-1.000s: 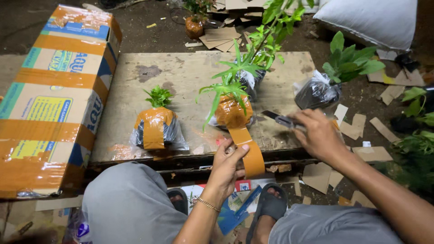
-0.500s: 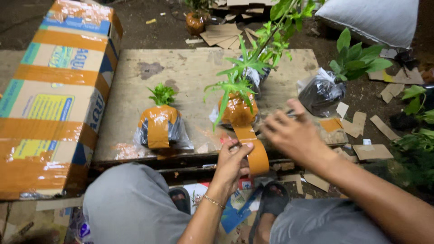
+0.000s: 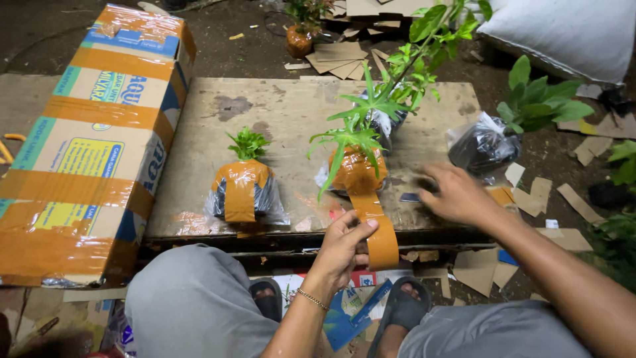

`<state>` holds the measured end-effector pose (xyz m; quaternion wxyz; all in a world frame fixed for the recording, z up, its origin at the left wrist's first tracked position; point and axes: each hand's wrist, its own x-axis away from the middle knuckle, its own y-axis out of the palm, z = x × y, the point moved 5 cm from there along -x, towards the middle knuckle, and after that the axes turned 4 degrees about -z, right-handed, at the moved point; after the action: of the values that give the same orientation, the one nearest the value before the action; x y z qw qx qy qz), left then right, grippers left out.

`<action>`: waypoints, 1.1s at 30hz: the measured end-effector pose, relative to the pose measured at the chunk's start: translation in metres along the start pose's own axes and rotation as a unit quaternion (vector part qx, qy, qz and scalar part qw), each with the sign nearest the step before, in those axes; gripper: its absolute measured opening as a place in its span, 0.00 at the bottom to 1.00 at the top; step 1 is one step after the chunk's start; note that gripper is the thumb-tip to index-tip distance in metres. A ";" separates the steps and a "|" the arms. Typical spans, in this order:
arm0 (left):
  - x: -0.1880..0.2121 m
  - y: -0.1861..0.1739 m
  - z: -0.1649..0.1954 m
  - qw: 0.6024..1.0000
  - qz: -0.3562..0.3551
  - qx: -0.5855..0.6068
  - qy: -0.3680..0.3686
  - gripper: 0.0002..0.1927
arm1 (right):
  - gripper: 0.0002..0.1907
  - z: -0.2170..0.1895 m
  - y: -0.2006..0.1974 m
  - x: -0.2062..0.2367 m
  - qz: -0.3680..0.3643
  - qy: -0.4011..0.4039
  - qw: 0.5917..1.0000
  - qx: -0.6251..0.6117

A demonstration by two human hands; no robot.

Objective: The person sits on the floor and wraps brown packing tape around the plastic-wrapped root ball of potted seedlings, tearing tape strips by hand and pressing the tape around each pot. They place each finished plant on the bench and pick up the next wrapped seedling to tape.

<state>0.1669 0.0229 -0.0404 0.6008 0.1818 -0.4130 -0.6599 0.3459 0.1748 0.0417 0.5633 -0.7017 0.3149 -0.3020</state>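
While your left grip (image 3: pixel 344 242) pinches the brown tape strip (image 3: pixel 379 229) taut off the wrapped seedling (image 3: pixel 358 169) just ahead of it, your right grip (image 3: pixel 457 195) hovers, fingers spread (empty), over a small dark cutter (image 3: pixel 409 197) on the tabletop (image 3: pixel 285 113).

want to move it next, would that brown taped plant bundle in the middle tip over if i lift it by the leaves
The brown-taped plant bundle probably sits top-heavy: its long green leaves spread above a small rounded base. The thin stems look floppy and could tear. The loose brown tape strip held by the left hand would likely drag it.
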 end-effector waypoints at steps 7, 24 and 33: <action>0.004 0.005 0.006 0.999 0.022 -0.020 -0.028 0.18 | 0.53 -0.088 -0.003 -0.045 0.046 -0.042 0.994 -0.093; 0.013 -0.022 0.007 0.922 -0.111 -0.367 -0.051 0.12 | 0.56 -0.074 0.029 -0.067 0.009 -0.067 0.997 0.042; 0.078 0.019 0.124 0.925 -0.064 -0.371 0.047 0.13 | 0.26 -0.055 0.022 -0.086 -0.014 -0.191 0.981 -0.036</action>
<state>0.0710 -0.0092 0.0672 0.6007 0.0029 -0.0970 -0.7935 0.2473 0.2051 0.0243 0.5832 -0.7704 0.2022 -0.1595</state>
